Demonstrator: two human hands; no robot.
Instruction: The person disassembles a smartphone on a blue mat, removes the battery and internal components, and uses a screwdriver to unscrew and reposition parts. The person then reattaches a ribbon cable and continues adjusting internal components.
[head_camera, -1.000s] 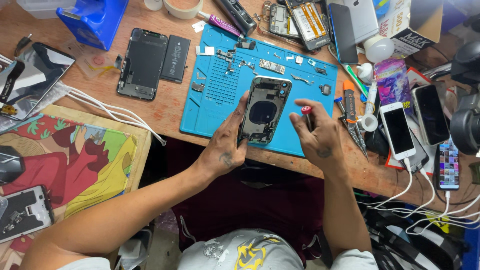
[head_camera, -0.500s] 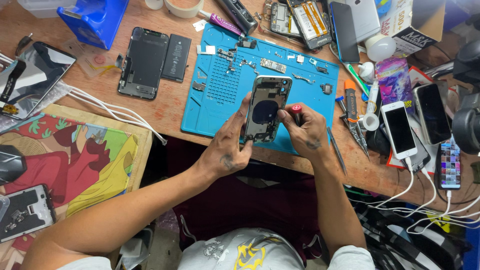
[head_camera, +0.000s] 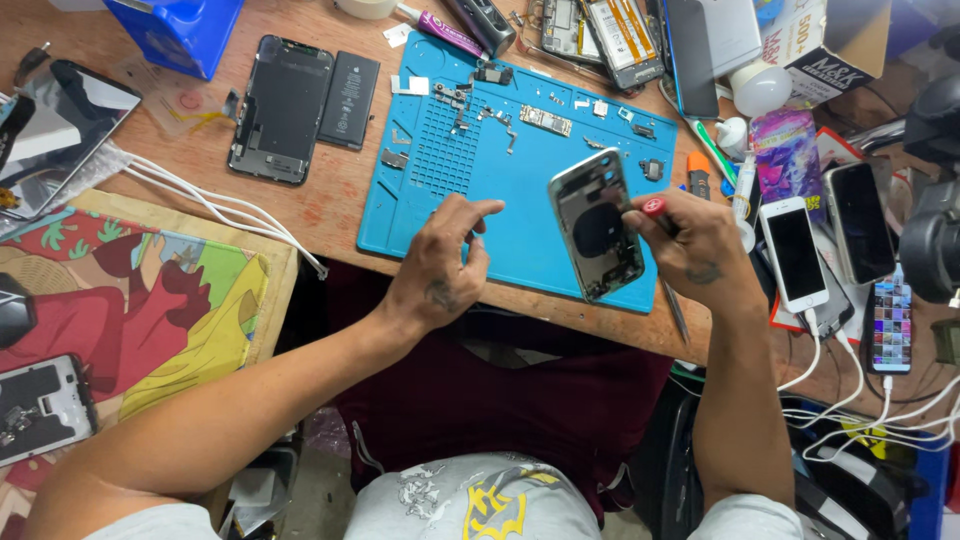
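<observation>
Stripped phone shell lifted over the blue repair mat.

The right hand (head_camera: 690, 245) grips the silver gutted phone housing (head_camera: 597, 225), tilted above the blue silicone work mat (head_camera: 470, 190), plus what looks like a red-capped screwdriver (head_camera: 655, 208). The left hand (head_camera: 440, 270) hovers empty, fingers loosely curled, beside it.

Both bare forearms reach up from six o'clock toward twelve. Left hand (head_camera: 440, 265): palm down, index finger extended toward one o'clock, other fingers loosely curled, holding nothing. Right hand (head_camera: 690, 245): wrist bent toward nine o'clock, fingers and thumb closed in a grip.
</observation>
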